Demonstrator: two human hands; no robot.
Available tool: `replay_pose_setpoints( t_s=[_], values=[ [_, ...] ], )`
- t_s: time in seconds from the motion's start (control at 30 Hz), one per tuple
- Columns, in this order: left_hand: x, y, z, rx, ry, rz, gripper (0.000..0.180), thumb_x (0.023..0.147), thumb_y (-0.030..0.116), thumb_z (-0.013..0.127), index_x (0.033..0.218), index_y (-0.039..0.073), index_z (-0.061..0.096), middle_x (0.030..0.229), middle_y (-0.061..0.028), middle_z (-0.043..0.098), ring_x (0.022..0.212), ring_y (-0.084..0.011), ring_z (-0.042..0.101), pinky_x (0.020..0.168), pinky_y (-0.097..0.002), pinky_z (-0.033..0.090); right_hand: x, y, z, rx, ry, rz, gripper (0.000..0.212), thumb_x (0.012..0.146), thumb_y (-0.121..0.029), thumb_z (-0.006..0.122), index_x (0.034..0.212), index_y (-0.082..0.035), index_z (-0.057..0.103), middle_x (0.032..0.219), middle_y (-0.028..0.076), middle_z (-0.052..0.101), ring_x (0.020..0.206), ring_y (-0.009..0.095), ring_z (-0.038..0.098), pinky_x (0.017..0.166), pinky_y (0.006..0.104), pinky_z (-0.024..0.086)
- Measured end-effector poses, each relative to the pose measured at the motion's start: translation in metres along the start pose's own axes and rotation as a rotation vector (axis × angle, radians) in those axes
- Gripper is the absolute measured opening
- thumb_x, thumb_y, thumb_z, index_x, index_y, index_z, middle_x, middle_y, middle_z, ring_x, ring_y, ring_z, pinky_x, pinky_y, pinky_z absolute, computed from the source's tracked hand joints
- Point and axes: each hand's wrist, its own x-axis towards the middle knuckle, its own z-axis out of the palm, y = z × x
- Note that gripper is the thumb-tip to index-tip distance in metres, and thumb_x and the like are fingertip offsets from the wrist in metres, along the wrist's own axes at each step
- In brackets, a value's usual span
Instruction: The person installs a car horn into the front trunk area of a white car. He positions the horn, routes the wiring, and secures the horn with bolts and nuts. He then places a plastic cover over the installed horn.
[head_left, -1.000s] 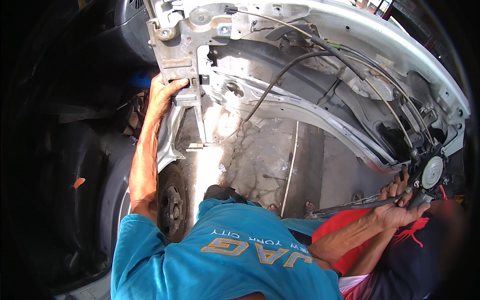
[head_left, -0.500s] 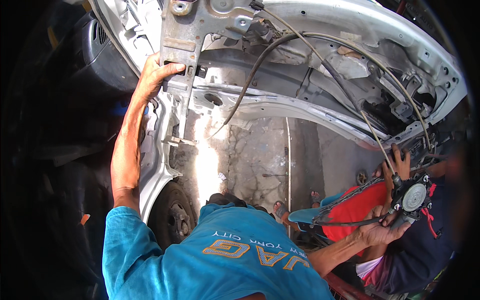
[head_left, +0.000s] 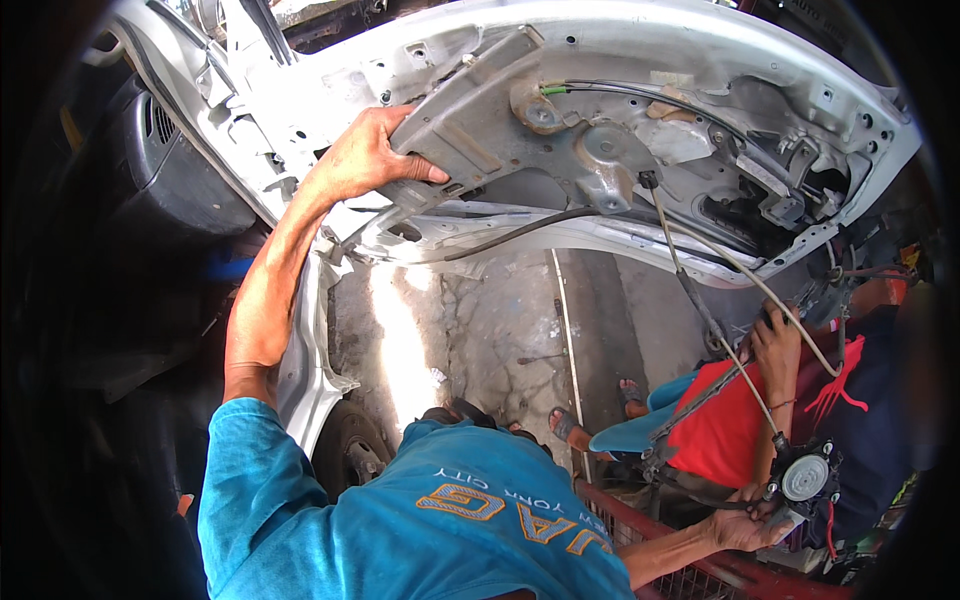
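My left hand grips the edge of a grey metal window regulator bracket, thumb across its face. The bracket slants in front of a stripped white car door. Cables run from it to a round window regulator motor at the lower right. My right hand is closed around the motor's lower side; its fingers are partly hidden under the housing. A black cable loops across the door's lower edge.
A co-worker in dark clothing sits at right; their hand holds a dark part I cannot make out. A red metal frame stands near my right forearm. The car's wheel is at lower left, above cracked concrete.
The bracket has turned from nearly upright to a slant, its cable end swinging down and right. My left hand moved right; my right hand and the motor came lower and slightly left.
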Motion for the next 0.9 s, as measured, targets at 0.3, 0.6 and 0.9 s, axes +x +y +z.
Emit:
replay_pose_setpoints(
  t_s=[0.3,0.6,0.9],
  values=[
    [0.032,0.052,0.026,0.253,-0.136,0.352,0.060,0.066,0.026,0.092,0.111,-0.004,0.066,0.084,-0.0211,0.071,0.076,-0.0302,0.070,0.071,-0.0373,0.052,-0.007,-0.007,-0.007,-0.181,0.122,-0.102,0.040,0.089,-0.043,0.067,0.085,-0.009,0.047,0.057,-0.004,0.027,0.048,0.010,0.025,0.047,0.0266,0.023],
    [0.051,0.071,0.046,0.277,-0.087,0.459,0.045,0.069,0.027,0.089,0.097,0.003,0.065,0.077,-0.0167,0.068,0.075,-0.0363,0.067,0.066,-0.0410,0.051,0.001,0.004,-0.012,-0.290,0.182,-0.115,0.045,0.094,-0.047,0.061,0.075,-0.011,0.040,0.057,-0.004,0.028,0.047,0.009,0.026,0.044,0.0243,0.022],
    [0.050,0.038,0.070,0.247,0.064,0.569,0.034,0.070,0.022,0.083,0.087,0.007,0.058,0.070,-0.0124,0.062,0.068,-0.0357,0.064,0.060,-0.0424,0.048,0.013,0.024,-0.019,-0.231,0.199,-0.080,0.044,0.096,-0.046,0.058,0.093,-0.002,0.054,0.057,-0.004,0.027,0.049,0.008,0.027,0.046,0.0241,0.023]
  ],
)
